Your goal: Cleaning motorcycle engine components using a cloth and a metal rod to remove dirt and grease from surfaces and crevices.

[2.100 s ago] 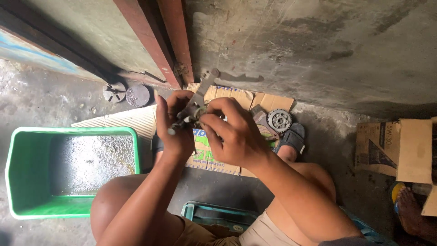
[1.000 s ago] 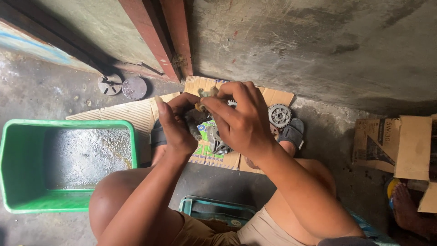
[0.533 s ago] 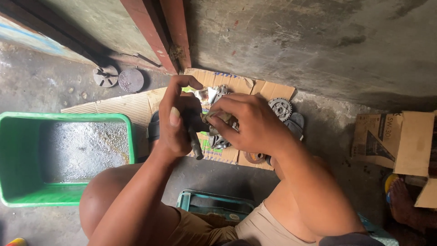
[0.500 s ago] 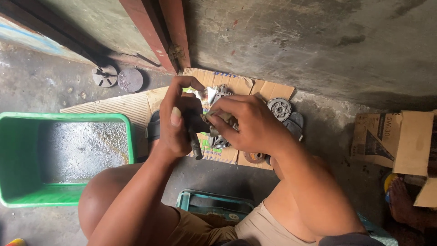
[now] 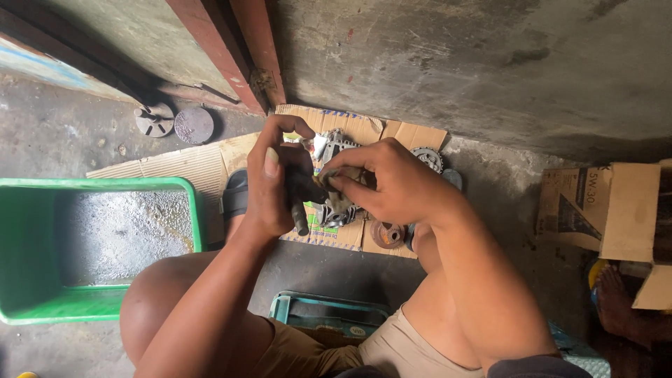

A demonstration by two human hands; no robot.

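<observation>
Both hands are up in front of the knees, busy with one small dark metal part (image 5: 308, 199) — some kind of shaft or bolt-like piece, hard to say exactly what. The left hand (image 5: 273, 185) has it wrapped in a closed fist, stub end poking out below. The right hand (image 5: 392, 189) pinches narrow at the top end, fingertips tight on something small there, maybe a rag or fitting, can't tell.

Progress-wise I'd call it mid-job: the part is in hand, not set down anywhere. Down on the cardboard (image 5: 210, 161) there's a grey housing (image 5: 336, 143), a gear (image 5: 427, 157) and a rusty disc (image 5: 387, 234) lying loose — so plenty looks left. The green tub (image 5: 28, 308) to the left holds only wet grit.
</observation>
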